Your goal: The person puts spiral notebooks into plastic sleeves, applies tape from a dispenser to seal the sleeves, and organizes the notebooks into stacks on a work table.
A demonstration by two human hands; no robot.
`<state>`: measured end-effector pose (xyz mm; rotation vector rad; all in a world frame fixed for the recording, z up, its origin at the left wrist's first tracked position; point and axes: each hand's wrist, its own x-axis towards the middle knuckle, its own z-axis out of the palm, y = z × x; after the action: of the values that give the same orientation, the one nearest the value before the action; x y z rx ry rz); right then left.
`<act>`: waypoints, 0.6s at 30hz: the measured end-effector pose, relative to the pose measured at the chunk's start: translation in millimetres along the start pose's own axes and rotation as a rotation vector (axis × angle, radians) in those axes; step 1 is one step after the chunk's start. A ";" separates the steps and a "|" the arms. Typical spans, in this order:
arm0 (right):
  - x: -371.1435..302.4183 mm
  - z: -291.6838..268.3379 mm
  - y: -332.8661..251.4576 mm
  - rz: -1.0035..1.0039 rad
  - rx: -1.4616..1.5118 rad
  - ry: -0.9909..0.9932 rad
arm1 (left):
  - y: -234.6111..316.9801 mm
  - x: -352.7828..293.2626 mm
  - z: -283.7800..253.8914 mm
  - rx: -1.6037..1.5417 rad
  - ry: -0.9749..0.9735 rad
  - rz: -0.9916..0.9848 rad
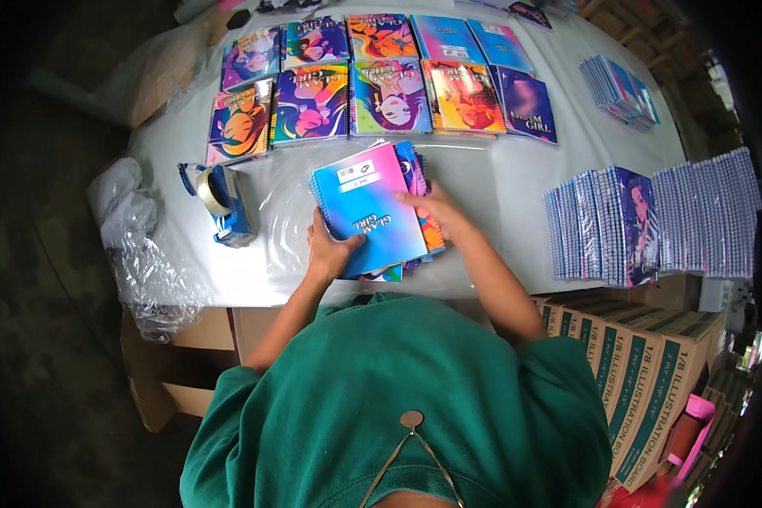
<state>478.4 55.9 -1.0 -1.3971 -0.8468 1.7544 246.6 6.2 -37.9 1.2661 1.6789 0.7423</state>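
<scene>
1. A small stack of spiral-bound notebooks with glossy blue-to-pink covers [372,222] lies near the front edge of the white-covered worktop [499,182], about midway along it, on a sheet of clear plastic film [288,212].
2. The left hand [328,252] grips the stack's near left corner, thumb on the top cover, fingers curled beneath.
3. The right hand [438,210] presses on the stack's right edge, fingers partly closed round it. Both hands touch the stack; neither is nearer.
4. The stack's long axis runs from the near edge away toward the far side, tilted slightly left; the spiral lies on the left.
5. The top cover carries a white label at its far end.
6. A blue tape dispenser [220,201] stands toward the left edge, well apart from the left hand.
7. Rows of colourful illustrated notebooks [381,85] lie along the far edge.
</scene>
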 end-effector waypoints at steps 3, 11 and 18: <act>-15.1 12.9 21.9 -0.195 0.056 0.102 | 20.6 -3.0 -6.9 -0.375 -0.098 -0.053; -84.9 -13.7 9.2 -1.012 -0.560 -0.098 | 55.1 -47.3 -65.0 -0.279 -0.184 0.542; -90.6 20.7 28.5 -0.816 -0.203 -0.047 | 49.5 -42.5 -35.7 -0.426 -0.226 0.582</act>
<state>467.4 -37.3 24.4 -0.9157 -1.4043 1.0890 239.5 -17.8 32.2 1.4655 0.9001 1.1758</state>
